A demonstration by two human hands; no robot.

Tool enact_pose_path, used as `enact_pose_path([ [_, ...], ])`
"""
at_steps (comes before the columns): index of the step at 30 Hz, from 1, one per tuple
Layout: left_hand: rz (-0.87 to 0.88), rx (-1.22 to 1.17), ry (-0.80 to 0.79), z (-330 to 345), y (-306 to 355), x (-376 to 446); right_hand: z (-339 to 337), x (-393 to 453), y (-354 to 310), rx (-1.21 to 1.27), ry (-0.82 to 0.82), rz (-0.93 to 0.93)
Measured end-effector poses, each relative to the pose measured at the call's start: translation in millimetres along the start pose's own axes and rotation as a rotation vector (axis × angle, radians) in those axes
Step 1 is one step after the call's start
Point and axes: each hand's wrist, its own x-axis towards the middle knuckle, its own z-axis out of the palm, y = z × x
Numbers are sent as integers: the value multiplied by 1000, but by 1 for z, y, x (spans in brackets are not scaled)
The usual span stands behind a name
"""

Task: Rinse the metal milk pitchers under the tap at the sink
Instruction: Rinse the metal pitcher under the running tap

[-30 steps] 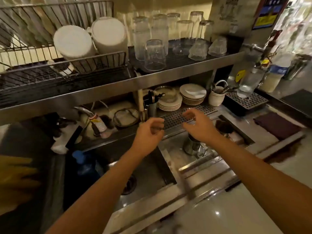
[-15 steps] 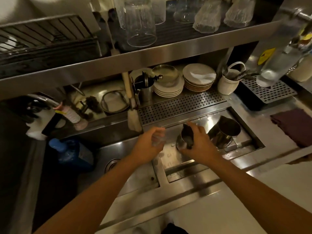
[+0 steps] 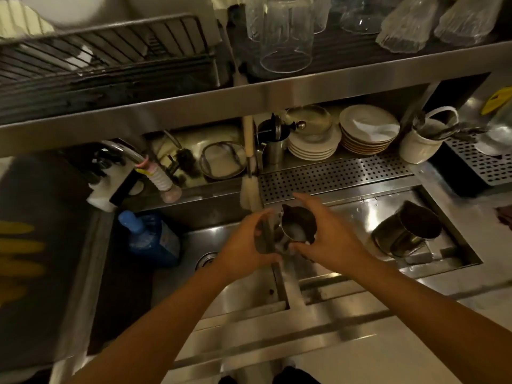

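Note:
A small metal milk pitcher [image 3: 297, 227] is held upright over the divider between the deep sink basin [image 3: 238, 289] and the shallow right basin [image 3: 357, 214]. My right hand [image 3: 329, 241] wraps its body from the right. My left hand [image 3: 245, 246] closes on its handle side from the left. A larger metal pitcher [image 3: 407, 231] rests tilted in the shallow right basin, apart from both hands. The tap [image 3: 122, 151], with a pink ribbed nozzle [image 3: 162, 182], hangs at the far left over the deep basin; no water is visible.
A blue bottle [image 3: 149, 236] stands in the deep basin's back left corner. A brush [image 3: 249, 173] hangs just behind my hands. Stacked plates [image 3: 368, 131] and a white cutlery cup [image 3: 421, 142] sit behind a perforated drain grid [image 3: 332, 176]. Glasses [image 3: 285, 37] stand on the overhead shelf.
My right hand has lifted the small pitcher from the right basin and carried it left to the divider. My left hand has closed on it. The view has tilted down.

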Motion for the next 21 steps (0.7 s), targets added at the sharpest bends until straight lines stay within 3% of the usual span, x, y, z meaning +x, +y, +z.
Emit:
enact_pose_path([
  [5, 85, -22, 31, -36, -22, -22, 45, 7, -52, 76, -97, -134],
  [10, 59, 40, 108, -83, -58, -51, 97, 14, -93, 69, -130, -138],
  [21, -144, 107, 167, -143, -114, -59, 169, 60, -124, 198, -268, 209],
])
